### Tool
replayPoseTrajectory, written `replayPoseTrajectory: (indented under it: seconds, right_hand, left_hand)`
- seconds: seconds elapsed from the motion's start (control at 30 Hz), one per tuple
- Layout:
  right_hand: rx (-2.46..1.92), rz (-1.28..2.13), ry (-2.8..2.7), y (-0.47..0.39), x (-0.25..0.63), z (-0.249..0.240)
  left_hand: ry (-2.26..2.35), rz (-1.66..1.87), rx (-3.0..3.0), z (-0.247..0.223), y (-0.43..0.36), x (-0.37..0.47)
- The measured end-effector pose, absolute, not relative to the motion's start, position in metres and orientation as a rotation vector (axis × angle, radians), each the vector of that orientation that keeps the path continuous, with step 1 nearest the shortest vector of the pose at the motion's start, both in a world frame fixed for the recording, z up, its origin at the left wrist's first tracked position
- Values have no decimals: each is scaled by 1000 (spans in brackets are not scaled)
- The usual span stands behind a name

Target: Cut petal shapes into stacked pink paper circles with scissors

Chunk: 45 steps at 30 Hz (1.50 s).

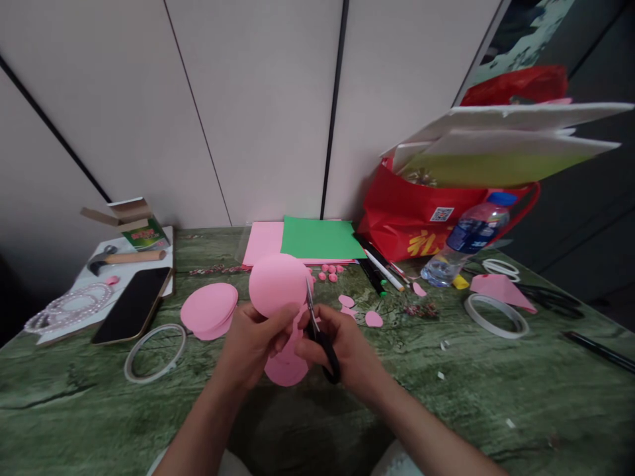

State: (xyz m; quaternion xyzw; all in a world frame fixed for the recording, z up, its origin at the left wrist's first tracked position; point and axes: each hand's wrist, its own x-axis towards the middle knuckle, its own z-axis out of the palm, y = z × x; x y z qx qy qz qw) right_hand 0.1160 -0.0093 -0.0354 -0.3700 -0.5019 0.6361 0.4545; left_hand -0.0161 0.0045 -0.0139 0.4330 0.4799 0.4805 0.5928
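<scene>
In my left hand [260, 340] I pinch a pink paper circle [278, 284], held up above the table. My right hand [342, 347] has its fingers through the handles of black-handled scissors [325, 350]. The blades point upward along the circle's right edge; whether they touch the paper I cannot tell. Below my hands another round pink piece [286, 370] lies on the table, partly hidden. A stack of pink paper circles [210, 309] rests left of my left hand. Small pink offcuts [374, 319] and several small pink balls [332, 270] lie beyond my right hand.
Green and pink paper sheets [322, 239] lie at the back. To the left are a phone [133, 305], a hammer [131, 258], beads [69, 309] and a tape roll [155, 354]. To the right stand a red bag [397, 211] and a water bottle [464, 241], near pens [384, 270] and tape [496, 317].
</scene>
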Motion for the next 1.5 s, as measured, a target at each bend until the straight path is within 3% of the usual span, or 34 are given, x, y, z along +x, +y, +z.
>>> replayPoseTrajectory:
  seconds: [1.13,1.5]
  right_hand:
    - [-917,1573,-1223,-10,117,-39]
    - [-869,1572,-1249,-8,119,-36]
  left_hand:
    - [998,1024,1054,-14,6,-18]
    - [1149,1070,1065,-16,5,-18]
